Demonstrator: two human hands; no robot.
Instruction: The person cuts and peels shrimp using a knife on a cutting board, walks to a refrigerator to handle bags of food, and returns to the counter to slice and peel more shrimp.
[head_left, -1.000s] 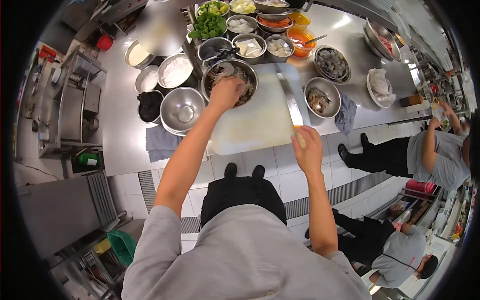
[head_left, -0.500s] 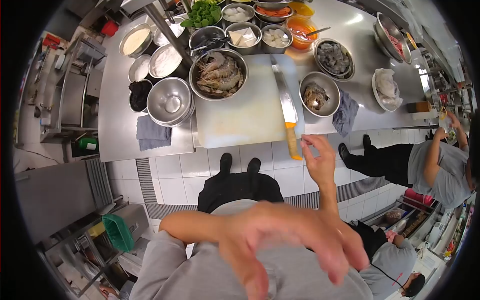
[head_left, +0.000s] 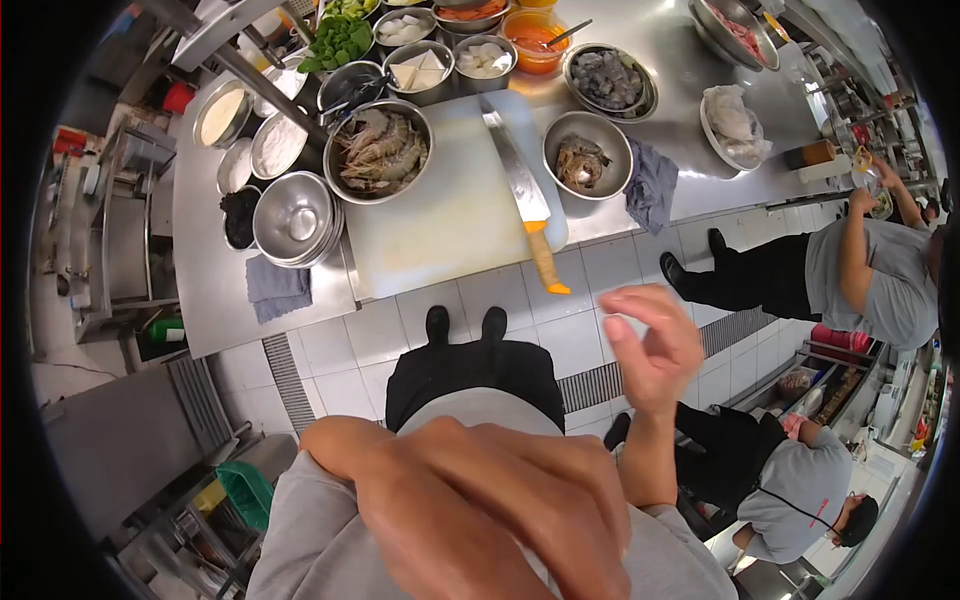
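Note:
My left hand (head_left: 490,510) is large and close to the camera, in front of my grey shirt. Its fingers bend down loosely with gaps between them; the tips run out of view, and nothing shows in it. My right hand (head_left: 655,345) hovers over the floor, thumb and curved fingers apart, holding nothing. Nearest to it is a large knife (head_left: 515,175), whose wooden handle juts past the front edge of a white cutting board (head_left: 440,240). A steel bowl of whole shrimp (head_left: 382,150) rests at the board's left. Right of the board, another bowl holds shrimp heads or shells (head_left: 582,165).
Stacked steel bowls (head_left: 300,215) and a grey cloth (head_left: 278,288) lie left. A second cloth (head_left: 652,185), a bowl of peeled shrimp (head_left: 605,80) and a white dish (head_left: 735,130) are right. Ingredient bowls line the back. Two people (head_left: 870,265) stand at right.
The view has shifted, so the counter appears further left. My right hand has drawn back from the knife handle. My left hand has turned its back toward the camera and moved lower and left.

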